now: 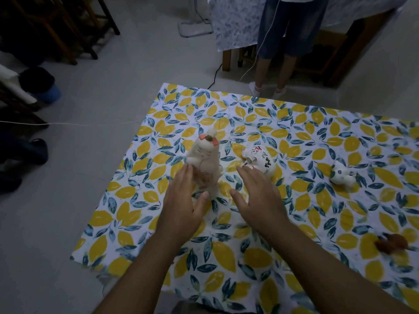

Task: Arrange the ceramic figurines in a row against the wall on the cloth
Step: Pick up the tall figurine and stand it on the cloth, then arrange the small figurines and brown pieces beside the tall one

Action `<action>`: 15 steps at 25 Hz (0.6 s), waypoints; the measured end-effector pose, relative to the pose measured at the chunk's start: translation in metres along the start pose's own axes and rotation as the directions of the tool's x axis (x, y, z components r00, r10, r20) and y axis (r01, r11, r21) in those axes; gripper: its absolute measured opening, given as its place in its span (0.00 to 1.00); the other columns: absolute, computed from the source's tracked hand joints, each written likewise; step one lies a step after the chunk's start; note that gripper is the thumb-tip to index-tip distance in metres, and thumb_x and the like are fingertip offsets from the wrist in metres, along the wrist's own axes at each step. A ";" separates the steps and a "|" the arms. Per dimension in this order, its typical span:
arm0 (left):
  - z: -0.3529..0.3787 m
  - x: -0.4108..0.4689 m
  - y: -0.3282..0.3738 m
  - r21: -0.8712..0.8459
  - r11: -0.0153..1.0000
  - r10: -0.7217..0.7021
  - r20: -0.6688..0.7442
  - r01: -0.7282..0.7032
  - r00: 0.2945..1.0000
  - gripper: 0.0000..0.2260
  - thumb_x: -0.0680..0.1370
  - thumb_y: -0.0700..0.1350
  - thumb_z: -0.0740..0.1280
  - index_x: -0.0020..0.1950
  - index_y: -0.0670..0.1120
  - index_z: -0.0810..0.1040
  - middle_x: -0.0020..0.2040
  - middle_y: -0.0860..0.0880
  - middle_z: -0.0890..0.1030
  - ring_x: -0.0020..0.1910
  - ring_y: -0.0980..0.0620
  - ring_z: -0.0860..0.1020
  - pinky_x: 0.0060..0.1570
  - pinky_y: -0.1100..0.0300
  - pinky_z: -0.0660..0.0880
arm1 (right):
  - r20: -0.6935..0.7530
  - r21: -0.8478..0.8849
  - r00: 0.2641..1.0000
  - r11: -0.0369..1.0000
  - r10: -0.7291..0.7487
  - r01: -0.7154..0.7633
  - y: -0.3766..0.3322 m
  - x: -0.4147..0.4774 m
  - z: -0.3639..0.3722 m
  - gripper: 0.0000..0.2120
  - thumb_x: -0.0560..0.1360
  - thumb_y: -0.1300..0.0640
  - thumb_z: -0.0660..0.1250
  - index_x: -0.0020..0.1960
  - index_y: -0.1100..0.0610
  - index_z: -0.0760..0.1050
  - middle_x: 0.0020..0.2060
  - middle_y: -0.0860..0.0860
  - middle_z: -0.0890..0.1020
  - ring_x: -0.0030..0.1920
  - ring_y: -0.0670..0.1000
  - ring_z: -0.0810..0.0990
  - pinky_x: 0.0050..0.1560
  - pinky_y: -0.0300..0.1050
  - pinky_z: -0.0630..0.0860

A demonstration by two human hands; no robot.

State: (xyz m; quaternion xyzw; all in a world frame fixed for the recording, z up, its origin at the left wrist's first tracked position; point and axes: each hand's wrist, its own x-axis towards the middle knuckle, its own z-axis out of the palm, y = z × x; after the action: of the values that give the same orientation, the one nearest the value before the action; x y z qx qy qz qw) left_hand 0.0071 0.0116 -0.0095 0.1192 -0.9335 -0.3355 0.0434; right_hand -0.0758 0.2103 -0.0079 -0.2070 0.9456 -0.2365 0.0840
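Note:
A tall cream figurine of a robed figure point(207, 159) stands upright on the lemon-print cloth point(294, 211). My left hand point(183, 200) lies against its left side and base, fingers spread, thumb at its foot, not clasped around it. My right hand point(256, 193) hovers open just right of it, fingertips touching or nearly touching a small white painted pig-like figurine point(260, 158). Further right sits a small white animal figurine point(342, 175). A brown figurine point(391, 244) lies near the right edge, blurred.
The cloth lies on a pale tiled floor point(90, 166). Another person's legs in denim shorts point(278, 53) stand beyond the cloth's far edge, by a table with a patterned cover point(235, 23). Wooden chairs point(56, 30), a fan base point(195, 28), cables and a blue tub point(51, 92) are nearby.

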 end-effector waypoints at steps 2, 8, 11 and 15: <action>0.014 -0.018 0.020 0.021 1.000 -0.009 -0.014 0.009 1.000 0.33 0.83 0.60 0.56 0.83 0.49 0.50 0.83 0.51 0.50 0.81 0.56 0.47 0.79 0.46 0.53 | 0.030 -0.057 1.000 0.998 -0.006 0.008 0.018 -0.011 -0.011 0.31 0.82 0.39 0.58 0.81 0.47 0.56 0.81 0.48 0.60 0.81 0.52 0.54 0.79 0.57 0.53; 0.084 -0.026 0.093 0.069 0.997 0.040 0.082 -0.045 0.996 0.31 0.83 0.60 0.55 0.83 0.52 0.50 0.83 0.56 0.49 0.81 0.59 0.44 0.79 0.51 0.48 | 0.055 -0.127 0.998 0.991 0.036 -0.029 0.099 -0.038 -0.041 0.30 0.82 0.38 0.57 0.80 0.48 0.58 0.81 0.49 0.60 0.81 0.53 0.54 0.79 0.60 0.52; 0.114 0.011 0.118 0.080 0.996 0.027 0.098 -0.034 0.995 0.31 0.83 0.58 0.58 0.83 0.48 0.53 0.83 0.51 0.53 0.81 0.54 0.49 0.79 0.51 0.50 | 0.032 -0.204 0.994 0.974 0.107 -0.098 0.147 -0.034 -0.058 0.30 0.82 0.39 0.57 0.80 0.50 0.60 0.80 0.52 0.61 0.80 0.55 0.57 0.78 0.60 0.55; 0.142 0.074 0.124 0.082 0.988 -0.136 0.090 0.128 0.987 0.29 0.85 0.53 0.55 0.83 0.45 0.51 0.83 0.46 0.51 0.82 0.47 0.50 0.78 0.51 0.52 | -0.032 -0.138 0.960 0.950 0.279 -0.280 0.210 -0.013 -0.076 0.27 0.83 0.44 0.58 0.80 0.51 0.60 0.80 0.55 0.61 0.80 0.58 0.57 0.77 0.60 0.57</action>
State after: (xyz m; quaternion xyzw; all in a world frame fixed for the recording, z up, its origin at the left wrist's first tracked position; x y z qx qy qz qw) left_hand -0.1116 0.1730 -0.0405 0.1662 -0.9365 -0.3074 -0.0283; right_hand -0.1571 0.4155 -0.0420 -0.0751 0.9802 -0.1561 0.0960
